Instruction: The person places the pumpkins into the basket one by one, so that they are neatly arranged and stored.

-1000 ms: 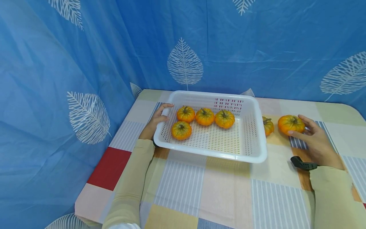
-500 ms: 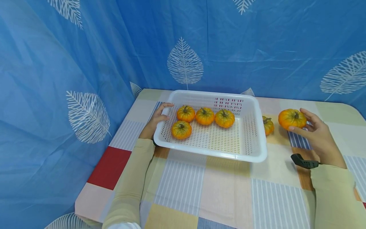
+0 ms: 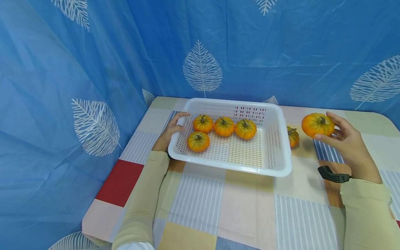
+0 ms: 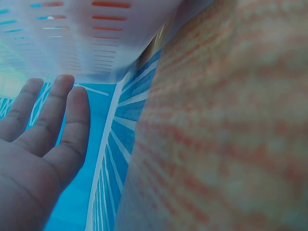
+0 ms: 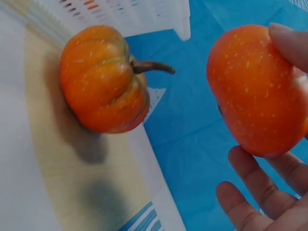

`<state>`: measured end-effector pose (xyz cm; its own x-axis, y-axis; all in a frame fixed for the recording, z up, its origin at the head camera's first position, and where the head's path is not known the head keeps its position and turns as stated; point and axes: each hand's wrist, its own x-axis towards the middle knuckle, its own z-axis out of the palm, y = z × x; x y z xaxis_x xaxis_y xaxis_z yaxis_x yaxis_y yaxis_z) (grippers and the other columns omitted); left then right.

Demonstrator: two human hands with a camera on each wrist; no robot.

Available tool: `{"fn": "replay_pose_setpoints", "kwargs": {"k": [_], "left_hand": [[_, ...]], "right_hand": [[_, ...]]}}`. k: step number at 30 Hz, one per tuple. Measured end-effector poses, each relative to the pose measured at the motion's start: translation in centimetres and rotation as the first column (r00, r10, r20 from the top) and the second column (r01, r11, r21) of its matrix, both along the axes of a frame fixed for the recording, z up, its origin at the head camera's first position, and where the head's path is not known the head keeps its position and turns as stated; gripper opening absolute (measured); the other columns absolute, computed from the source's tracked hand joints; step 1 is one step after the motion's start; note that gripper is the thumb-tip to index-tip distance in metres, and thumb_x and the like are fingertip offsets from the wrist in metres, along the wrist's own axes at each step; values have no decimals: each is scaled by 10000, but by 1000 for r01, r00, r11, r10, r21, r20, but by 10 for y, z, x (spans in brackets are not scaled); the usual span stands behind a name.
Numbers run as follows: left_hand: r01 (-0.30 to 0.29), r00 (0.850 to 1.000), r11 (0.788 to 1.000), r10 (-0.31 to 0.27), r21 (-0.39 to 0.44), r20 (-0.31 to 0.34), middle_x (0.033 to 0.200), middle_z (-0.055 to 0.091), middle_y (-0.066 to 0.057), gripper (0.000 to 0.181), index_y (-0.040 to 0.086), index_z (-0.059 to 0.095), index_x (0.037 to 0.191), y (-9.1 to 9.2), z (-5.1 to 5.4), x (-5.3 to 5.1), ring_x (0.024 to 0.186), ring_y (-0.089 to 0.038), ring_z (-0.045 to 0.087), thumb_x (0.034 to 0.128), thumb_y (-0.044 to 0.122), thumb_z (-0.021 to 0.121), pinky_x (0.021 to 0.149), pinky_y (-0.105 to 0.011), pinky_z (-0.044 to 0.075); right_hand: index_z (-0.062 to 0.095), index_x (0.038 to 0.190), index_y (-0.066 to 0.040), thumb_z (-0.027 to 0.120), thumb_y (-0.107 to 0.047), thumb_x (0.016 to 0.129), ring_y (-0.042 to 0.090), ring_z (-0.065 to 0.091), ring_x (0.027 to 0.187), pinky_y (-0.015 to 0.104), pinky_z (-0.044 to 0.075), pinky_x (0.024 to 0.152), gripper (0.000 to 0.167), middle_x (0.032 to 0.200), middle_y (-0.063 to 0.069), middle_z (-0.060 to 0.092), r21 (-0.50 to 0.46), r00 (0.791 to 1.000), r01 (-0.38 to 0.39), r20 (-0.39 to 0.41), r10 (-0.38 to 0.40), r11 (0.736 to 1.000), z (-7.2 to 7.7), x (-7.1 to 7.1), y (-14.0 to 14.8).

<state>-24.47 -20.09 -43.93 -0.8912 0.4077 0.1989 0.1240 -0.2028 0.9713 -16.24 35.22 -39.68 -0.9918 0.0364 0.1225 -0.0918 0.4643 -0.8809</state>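
Several small orange pumpkins, including one pumpkin (image 3: 198, 141) at front left, sit in the white plastic basket (image 3: 229, 169). My left hand (image 3: 169, 133) is at the basket's left end, its forefinger and thumb reaching over the rim. In the left wrist view three fingers (image 4: 77, 120) extend loosely beside the slotted wall. To the right, my right hand (image 3: 347, 139) grips a pumpkin (image 3: 316, 125) between thumb and fingers, above the table. Another pumpkin (image 3: 293, 137) rests on the cloth just right of the basket, partly hidden by its wall; its stem shows in the right wrist view.
A patchwork tablecloth (image 3: 247, 215) covers the table. Blue curtains (image 3: 250, 62) with white leaf prints hang along the back and left sides. The basket's raised rim stands between the loose pumpkin and those inside.
My right hand has raised its pumpkin off the table, shifting it slightly left in the last half second. The left hand, the basket and the other pumpkins stay put.
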Motion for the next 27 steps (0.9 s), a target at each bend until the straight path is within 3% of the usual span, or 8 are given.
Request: {"fn": "replay_pose_setpoints", "kwargs": {"k": [7,13,21,27], "left_hand": [[-4,1000,1000,4,6,10,1708,188,-326,511,334,583,1260,0,-1,0,1475,-500,324,890,13,439,1174,-657,384],[-1,1000,1000,1,13,12,1723,165,-309,516,339,586,1265,1,-1,-1,1496,-505,295,898,14,423,1201,-736,276],[-11,1000,1000,11,1,19,1733,175,-290,503,344,578,1266,1,0,2,1525,-509,278,900,32,430,1202,-753,248],[-3,1000,1000,3,17,13,1734,157,-295,512,364,587,1247,1,-1,1,1527,-523,262,899,26,425,1200,-765,232]], "right_hand": [[337,1704,-253,675,-2,1032,-80,523,1165,21,443,906,793,1733,48,323,-21,998,-39,-59,38,999,9,4,-6],[360,1695,-214,687,45,1010,-69,515,1185,20,430,921,802,1708,56,365,19,991,-75,-106,76,997,15,7,-12],[434,1656,-150,677,185,945,-29,555,1173,30,425,954,822,1557,-117,484,23,962,-181,-203,182,983,20,7,-20],[449,1646,-148,709,198,912,-36,547,1201,25,423,951,852,1602,-70,483,69,951,-206,-221,216,976,23,9,-26]]}}
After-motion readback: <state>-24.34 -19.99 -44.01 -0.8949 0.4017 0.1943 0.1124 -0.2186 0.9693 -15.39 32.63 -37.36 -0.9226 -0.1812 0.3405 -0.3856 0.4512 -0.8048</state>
